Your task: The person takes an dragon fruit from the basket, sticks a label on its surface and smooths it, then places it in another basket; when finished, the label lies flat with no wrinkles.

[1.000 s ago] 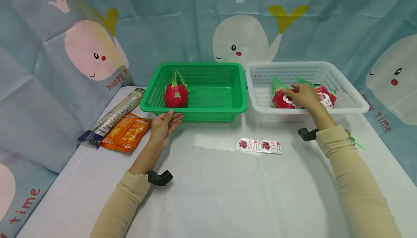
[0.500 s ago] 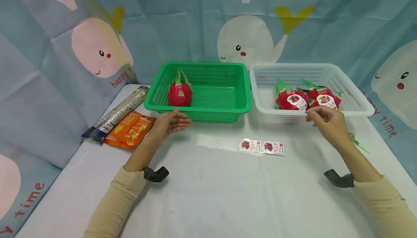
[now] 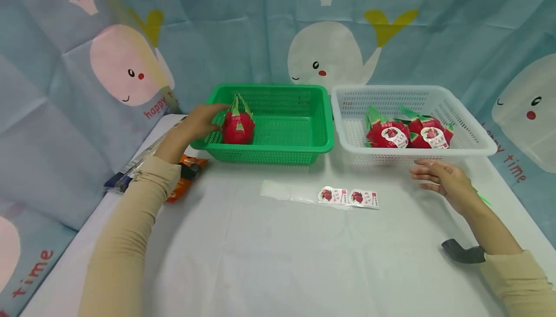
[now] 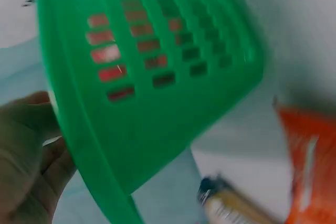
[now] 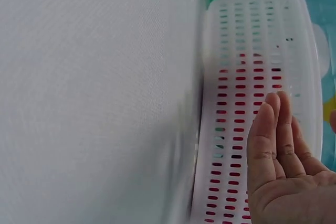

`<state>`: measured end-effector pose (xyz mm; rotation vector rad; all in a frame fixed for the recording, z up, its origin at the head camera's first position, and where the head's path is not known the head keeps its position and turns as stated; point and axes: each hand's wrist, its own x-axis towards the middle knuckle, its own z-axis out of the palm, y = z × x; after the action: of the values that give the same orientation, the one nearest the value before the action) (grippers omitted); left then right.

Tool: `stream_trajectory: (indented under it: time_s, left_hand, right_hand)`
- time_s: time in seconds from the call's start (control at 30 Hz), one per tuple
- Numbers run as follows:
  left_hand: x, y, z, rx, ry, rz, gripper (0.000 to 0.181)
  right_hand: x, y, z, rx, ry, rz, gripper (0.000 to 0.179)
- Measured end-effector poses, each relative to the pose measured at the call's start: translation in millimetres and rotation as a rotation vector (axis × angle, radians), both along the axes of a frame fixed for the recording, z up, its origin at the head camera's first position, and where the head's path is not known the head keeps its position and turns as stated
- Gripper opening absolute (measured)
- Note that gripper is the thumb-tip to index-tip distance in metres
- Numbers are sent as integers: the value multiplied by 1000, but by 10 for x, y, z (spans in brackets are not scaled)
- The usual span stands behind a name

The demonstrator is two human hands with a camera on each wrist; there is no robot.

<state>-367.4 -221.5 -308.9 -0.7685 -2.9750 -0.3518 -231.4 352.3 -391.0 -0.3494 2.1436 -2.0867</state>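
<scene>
A red dragon fruit (image 3: 238, 128) with green leaf tips stands in the left part of the green basket (image 3: 278, 149). Over that basket's left rim reaches my left hand (image 3: 201, 120), its fingers spread right beside the fruit. The left wrist view has the hand (image 4: 26, 156) at the rim of the green basket (image 4: 152, 124), red showing through the slots. My right hand (image 3: 447, 182) holds nothing, its fingers extended in front of the white basket (image 3: 417, 152). Two dragon fruits with round labels, one left (image 3: 388, 134) and one right (image 3: 430, 133), lie in the white basket.
A clear strip with two dragon fruit stickers (image 3: 347, 197) lies on the white tablecloth (image 3: 304, 259) before the baskets. At left are an orange snack bag (image 3: 178, 191) and a long silver package (image 3: 143, 155), partly behind the left arm. A patterned curtain (image 3: 260, 42) hangs behind.
My left hand has left the green basket's front rim and moved up and left to the dragon fruit. The right hand has withdrawn from the labelled fruits in the white basket toward me.
</scene>
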Motion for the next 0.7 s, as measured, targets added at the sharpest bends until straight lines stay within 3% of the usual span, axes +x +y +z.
stream_trajectory:
  time_s: [0.17,0.33,0.53,0.7]
  left_hand:
    - [-227,68,2,-193,-91,-46,77]
    - [-323,126,-36,-288,-72,-113,86]
    - [-473,295,-101,-261,-69,-157,92]
    - [-591,499,-209,-215,-97,-162,90]
  right_hand:
    - [6,26,-28,-56,-3,15,32]
    - [0,44,-38,-130,-40,9,31]
    - [-15,58,-16,-358,-87,-16,30]
    - [-50,31,1,-392,-114,-77,28]
